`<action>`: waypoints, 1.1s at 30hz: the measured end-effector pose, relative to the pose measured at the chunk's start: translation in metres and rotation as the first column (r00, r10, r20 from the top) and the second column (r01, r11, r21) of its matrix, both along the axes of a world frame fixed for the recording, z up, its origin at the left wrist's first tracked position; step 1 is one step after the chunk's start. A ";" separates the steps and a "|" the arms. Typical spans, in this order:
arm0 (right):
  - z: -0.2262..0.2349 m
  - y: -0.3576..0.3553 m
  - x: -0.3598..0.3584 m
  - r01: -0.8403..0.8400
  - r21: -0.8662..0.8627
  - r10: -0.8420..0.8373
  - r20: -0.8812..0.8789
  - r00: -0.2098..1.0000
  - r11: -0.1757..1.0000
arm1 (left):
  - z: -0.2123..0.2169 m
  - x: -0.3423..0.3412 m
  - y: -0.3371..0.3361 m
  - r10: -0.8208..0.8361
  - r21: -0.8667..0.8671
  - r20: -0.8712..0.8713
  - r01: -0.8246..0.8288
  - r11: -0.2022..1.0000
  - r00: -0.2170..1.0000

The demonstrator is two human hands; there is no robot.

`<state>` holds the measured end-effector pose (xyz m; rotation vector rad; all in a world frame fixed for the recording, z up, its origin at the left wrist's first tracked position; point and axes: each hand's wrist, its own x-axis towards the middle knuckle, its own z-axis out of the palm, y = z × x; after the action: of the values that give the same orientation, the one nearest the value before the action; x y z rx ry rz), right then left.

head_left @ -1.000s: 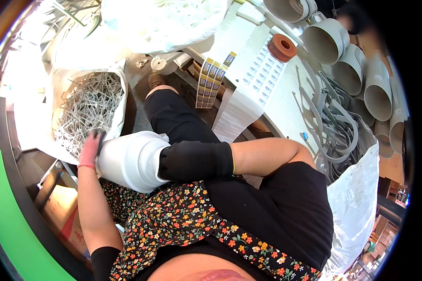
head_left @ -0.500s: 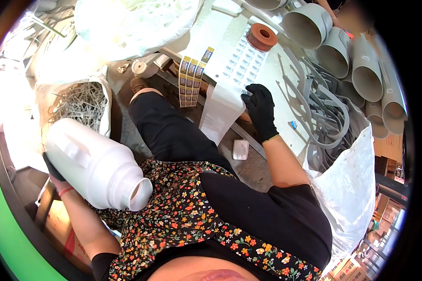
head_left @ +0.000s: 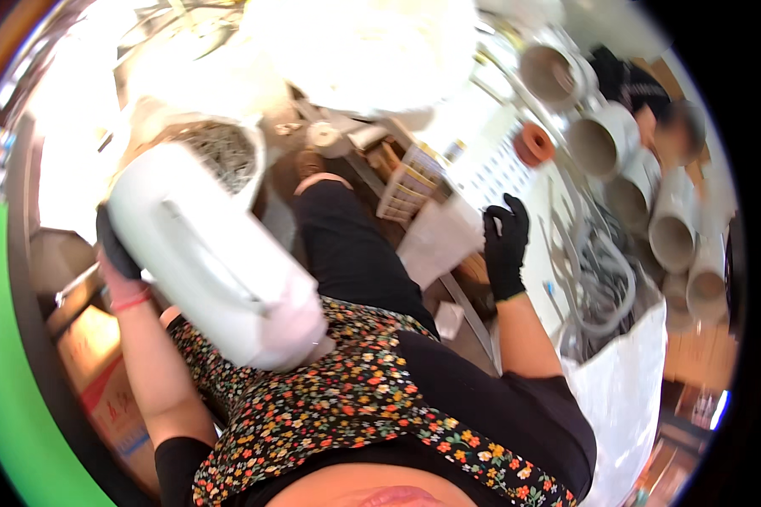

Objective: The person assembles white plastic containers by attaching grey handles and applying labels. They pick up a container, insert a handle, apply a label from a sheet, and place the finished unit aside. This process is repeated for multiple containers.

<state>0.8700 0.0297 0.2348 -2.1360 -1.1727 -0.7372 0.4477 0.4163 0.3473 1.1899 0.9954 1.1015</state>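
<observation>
My left hand (head_left: 118, 245), in a black glove, grips the far left side of a white plastic jug-like body (head_left: 203, 253). The body has a moulded side handle (head_left: 207, 241) and lies tilted across my lap, blurred by motion. My right hand (head_left: 506, 245), also gloved in black, is raised beside the lower end of a white sheet of small printed labels (head_left: 500, 173). Its thumb and fingers stand apart, and I see nothing between them. Blank backing (head_left: 440, 241) from the sheet hangs over the table edge. Gold-and-dark labels (head_left: 410, 182) hang beside it.
A brown tape roll (head_left: 533, 144) sits on the label sheet. Grey curved strips (head_left: 600, 287) fill a white sack (head_left: 621, 380) at right, near several grey cylindrical bodies (head_left: 592, 144). Small grey parts (head_left: 224, 152) fill another sack at left. Another person (head_left: 630, 84) is at the far right.
The view has swung, moving the scene rightward. My left hand has turned the white body, bringing its handle side up and its stepped neck out of sight. My right fingers have come off the label sheet.
</observation>
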 end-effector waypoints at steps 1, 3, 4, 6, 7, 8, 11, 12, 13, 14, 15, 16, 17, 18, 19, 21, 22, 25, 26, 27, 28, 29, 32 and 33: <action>0.027 0.031 -0.007 -0.111 0.027 0.112 -0.041 0.993 0.993 | -0.023 -0.028 0.026 -0.042 0.279 -0.181 0.092 0.956 0.983; 0.085 0.089 -0.032 -0.365 0.087 0.375 -0.199 0.905 0.927 | 0.001 -0.010 0.022 -0.147 -0.067 0.440 0.196 0.978 0.886; 0.115 0.116 -0.052 -0.459 0.183 0.494 -0.287 0.821 0.869 | -0.001 -0.005 0.032 -0.243 0.079 0.424 0.231 0.970 0.873; 0.162 0.165 -0.087 -0.635 0.317 0.696 -0.480 0.533 0.705 | 0.021 0.016 0.014 -0.232 0.266 0.238 0.167 0.949 0.943; 0.192 0.187 -0.112 -0.680 0.487 0.770 -0.611 0.184 0.548 | 0.032 0.020 0.006 -0.178 0.379 0.085 0.134 0.916 0.980; 0.212 0.203 -0.123 -0.790 0.428 0.779 -0.619 0.098 0.439 | 0.040 0.024 0.001 -0.237 0.281 0.217 0.172 0.944 0.947; 0.240 0.243 -0.153 -0.898 0.334 0.755 -0.655 -0.003 0.287 | 0.049 0.022 -0.008 -0.115 0.474 -0.013 0.108 0.874 0.993; 0.245 0.249 -0.157 -0.928 0.278 0.725 -0.688 -0.011 0.249 | 0.053 0.023 -0.013 -0.120 0.468 0.009 0.102 0.878 0.993; 0.246 0.253 -0.161 -0.936 0.251 0.737 -0.676 0.012 0.246 | 0.060 0.021 -0.020 -0.224 0.331 0.228 0.141 0.933 0.947; 0.244 0.256 -0.165 -0.944 0.224 0.746 -0.665 0.033 0.241 | 0.064 0.019 -0.026 -0.279 0.197 0.449 0.211 0.957 0.849; 0.243 0.258 -0.169 -0.950 0.198 0.756 -0.653 0.055 0.240 | 0.063 0.018 -0.028 -0.253 0.192 0.455 0.184 0.964 0.854; 0.243 0.258 -0.173 -0.949 0.163 0.756 -0.646 0.104 0.270 | 0.063 0.016 -0.029 -0.256 0.208 0.446 0.179 0.962 0.857; 0.243 0.256 -0.179 -0.942 0.132 0.753 -0.639 0.155 0.307 | 0.062 0.016 -0.029 -0.264 0.223 0.434 0.181 0.958 0.861; 0.242 0.253 -0.185 -0.933 0.103 0.749 -0.630 0.207 0.345 | 0.060 0.015 -0.029 -0.273 0.238 0.422 0.185 0.954 0.865; 0.237 0.253 -0.189 -0.904 0.061 0.746 -0.590 0.308 0.422 | 0.059 0.014 -0.030 -0.258 0.246 0.418 0.165 0.955 0.871; 0.238 0.254 -0.192 -0.863 0.012 0.632 -0.686 0.360 0.505 | 0.059 0.013 -0.030 -0.239 0.268 0.408 0.134 0.954 0.881; 0.238 0.256 -0.193 -0.842 -0.016 0.571 -0.728 0.380 0.539 | 0.058 0.011 -0.031 -0.229 0.285 0.392 0.119 0.951 0.891; 0.180 0.270 -0.163 -0.828 0.160 0.610 -0.752 0.251 0.537 | 0.056 0.013 -0.030 -0.188 0.341 0.304 0.077 0.937 0.934; 0.159 0.274 -0.156 -0.816 0.234 0.625 -0.758 0.187 0.528 | 0.059 0.014 -0.032 -0.136 0.369 0.244 0.037 0.929 0.960; 0.142 0.274 -0.153 -0.777 0.357 0.606 -0.795 0.038 0.518 | 0.058 0.015 -0.029 -0.048 0.544 0.080 -0.003 0.839 0.996; 0.125 0.271 -0.152 -0.717 0.475 0.583 -0.804 -0.118 0.510 | 0.058 0.015 -0.025 0.105 0.695 -0.047 -0.043 0.717 0.993; 0.112 0.270 -0.152 -0.678 0.516 0.556 -0.810 -0.187 0.524 | 0.054 0.008 -0.011 0.351 0.904 -0.191 0.025 0.427 0.917; 0.074 0.274 -0.156 -0.658 0.687 0.692 -0.637 -0.340 0.309 | 0.032 -0.016 0.026 0.121 0.637 -0.407 0.187 0.748 0.905; 0.065 0.270 -0.154 -0.669 0.700 0.739 -0.584 -0.335 0.250 | 0.026 -0.019 0.033 -0.010 0.344 -0.353 0.140 0.928 0.935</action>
<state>0.7159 0.3001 0.3003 -0.7710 -1.3344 1.0198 0.4291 0.4488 0.3734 1.7593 1.0226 1.0636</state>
